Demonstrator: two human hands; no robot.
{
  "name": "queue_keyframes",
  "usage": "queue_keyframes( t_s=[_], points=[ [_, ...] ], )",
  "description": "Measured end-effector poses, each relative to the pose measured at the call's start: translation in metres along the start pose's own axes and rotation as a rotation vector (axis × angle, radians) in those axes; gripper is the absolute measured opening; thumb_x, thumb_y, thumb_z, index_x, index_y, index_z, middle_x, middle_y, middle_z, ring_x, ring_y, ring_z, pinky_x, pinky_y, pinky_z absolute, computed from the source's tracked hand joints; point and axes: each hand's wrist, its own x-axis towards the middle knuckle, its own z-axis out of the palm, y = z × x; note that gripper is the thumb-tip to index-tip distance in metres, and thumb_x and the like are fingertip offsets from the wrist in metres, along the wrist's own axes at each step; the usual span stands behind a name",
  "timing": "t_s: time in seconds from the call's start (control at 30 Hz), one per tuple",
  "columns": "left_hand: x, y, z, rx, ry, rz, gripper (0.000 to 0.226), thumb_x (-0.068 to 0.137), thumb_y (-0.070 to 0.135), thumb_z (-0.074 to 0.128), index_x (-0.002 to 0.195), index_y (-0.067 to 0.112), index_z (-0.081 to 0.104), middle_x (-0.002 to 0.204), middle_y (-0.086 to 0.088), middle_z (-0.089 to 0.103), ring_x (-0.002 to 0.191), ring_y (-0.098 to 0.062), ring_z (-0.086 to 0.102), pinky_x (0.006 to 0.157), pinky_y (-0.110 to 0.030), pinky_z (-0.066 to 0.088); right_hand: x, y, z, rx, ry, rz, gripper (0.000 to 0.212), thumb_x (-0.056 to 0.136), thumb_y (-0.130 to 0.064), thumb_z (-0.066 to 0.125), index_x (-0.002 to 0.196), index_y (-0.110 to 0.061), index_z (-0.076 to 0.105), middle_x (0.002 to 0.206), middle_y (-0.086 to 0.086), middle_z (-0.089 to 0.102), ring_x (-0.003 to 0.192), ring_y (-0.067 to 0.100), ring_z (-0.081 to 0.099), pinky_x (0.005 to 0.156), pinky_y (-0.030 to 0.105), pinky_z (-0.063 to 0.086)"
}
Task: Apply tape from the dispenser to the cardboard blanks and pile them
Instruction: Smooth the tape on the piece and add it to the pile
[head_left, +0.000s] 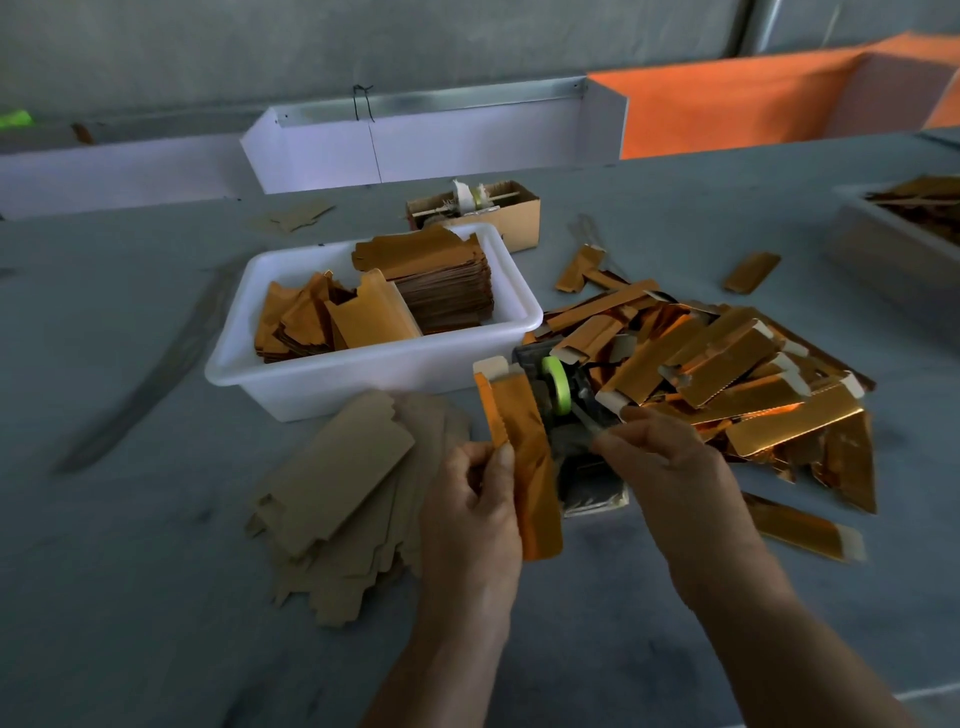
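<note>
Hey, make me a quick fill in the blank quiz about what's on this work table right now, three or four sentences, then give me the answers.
1. The left hand holds a folded gold blank just to the ____ of the tape dispenser.
2. The roll of tape on the dispenser is ____ in colour.
3. The stacks of gold blanks sit inside a ____ plastic tub.
4. The plain brown cardboard blanks lie flat on the table, in front of the ____.

Answers: left; green; white; tub

Grey table (130, 597), white tub (374, 364), dispenser (566, 415), gold blanks pile (753, 395) (loosely heaped)
</note>
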Motion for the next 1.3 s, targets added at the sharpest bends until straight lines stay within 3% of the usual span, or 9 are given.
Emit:
queue_keyframes(
  t_s=[0.1,0.23,0.43,0.53,0.7,0.87,1.0,1.13,1.3],
  points=[
    [-0.001,0.002,0.003,-0.02,-0.048,0.06,0.019,0.092,0.037,0.055,0.08,0.023,0.059,0.057,0.009,0.052,0.047,0.003,0.049,0.041,-0.01,0.036,-0.007,0.004,0.002,-0.202,0.049,-0.066,0.02,0.087,-0.026,0.062,0.069,-0.033,0.056,0.128,-0.006,0.047,0.111,0.013,0.05,0.076,0.023,0.043],
    [0.001,0.004,0.013,-0.014,-0.151,0.136,0.016,0.092,0.036,0.053,0.08,0.026,0.057,0.052,0.014,0.054,0.046,0.001,0.051,0.042,-0.011,0.037,-0.012,0.006,0.008,-0.282,0.102,-0.138,0.022,0.087,-0.024,0.063,0.068,-0.031,0.052,0.133,-0.001,0.046,0.116,0.022,0.051,0.091,0.04,0.049],
    [0.006,0.001,0.022,0.129,-0.228,0.238,0.016,0.091,0.031,0.057,0.075,0.033,0.054,0.059,0.02,0.056,0.054,-0.002,0.052,0.054,-0.033,0.049,-0.015,0.018,0.016,-0.274,0.162,-0.147,0.015,0.089,-0.023,0.061,0.076,-0.027,0.052,0.13,0.002,0.049,0.111,0.022,0.054,0.084,0.033,0.051],
    [0.007,-0.001,0.023,0.155,-0.234,0.258,0.013,0.092,0.03,0.057,0.078,0.031,0.055,0.058,0.014,0.054,0.055,-0.003,0.052,0.054,-0.029,0.048,-0.015,0.025,0.018,-0.23,0.181,-0.165,0.008,0.089,-0.022,0.061,0.081,-0.022,0.059,0.128,0.002,0.05,0.101,0.013,0.054,0.073,0.017,0.043],
    [0.006,0.002,0.021,0.238,-0.253,0.293,0.012,0.093,0.031,0.055,0.092,0.021,0.06,0.065,0.009,0.054,0.057,-0.005,0.053,0.053,-0.024,0.046,-0.015,0.025,0.016,-0.246,0.17,-0.171,0.008,0.088,-0.021,0.062,0.086,-0.014,0.065,0.121,0.001,0.053,0.096,0.009,0.051,0.068,0.011,0.038],
    [0.006,0.009,0.019,0.303,-0.267,0.271,0.012,0.093,0.034,0.055,0.097,0.025,0.061,0.083,0.01,0.064,0.074,-0.004,0.061,0.067,-0.02,0.052,-0.017,0.013,0.009,-0.691,0.159,-0.334,0.015,0.089,-0.021,0.06,0.093,-0.008,0.065,0.109,0.006,0.054,0.101,0.021,0.051,0.082,0.033,0.05],
    [0.004,0.016,0.016,0.268,-0.3,0.223,0.008,0.093,0.033,0.055,0.09,0.028,0.058,0.078,0.009,0.064,0.069,-0.006,0.062,0.063,-0.023,0.054,-0.024,0.007,-0.013,-0.385,0.159,-0.238,0.008,0.09,-0.017,0.056,0.082,-0.02,0.056,0.094,-0.001,0.055,0.077,0.009,0.053,0.062,0.018,0.042],
    [-0.002,0.021,0.01,0.23,-0.302,0.165,0.013,0.092,0.035,0.057,0.089,0.025,0.064,0.078,0.004,0.069,0.068,-0.007,0.065,0.063,-0.026,0.054,-0.032,-0.01,-0.041,0.162,-0.107,-0.035,0.015,0.085,-0.01,0.056,0.079,-0.019,0.067,0.075,0.001,0.064,0.072,0.014,0.061,0.067,0.031,0.049],
    [-0.017,0.035,0.005,0.158,-0.379,0.075,0.012,0.093,0.032,0.055,0.087,0.028,0.065,0.079,0.002,0.069,0.07,-0.01,0.065,0.059,-0.025,0.049,-0.035,-0.026,-0.044,0.137,-0.31,-0.194,0.03,0.082,-0.002,0.058,0.078,-0.027,0.074,0.077,-0.003,0.069,0.066,0.003,0.06,0.056,0.014,0.048]
  ],
)
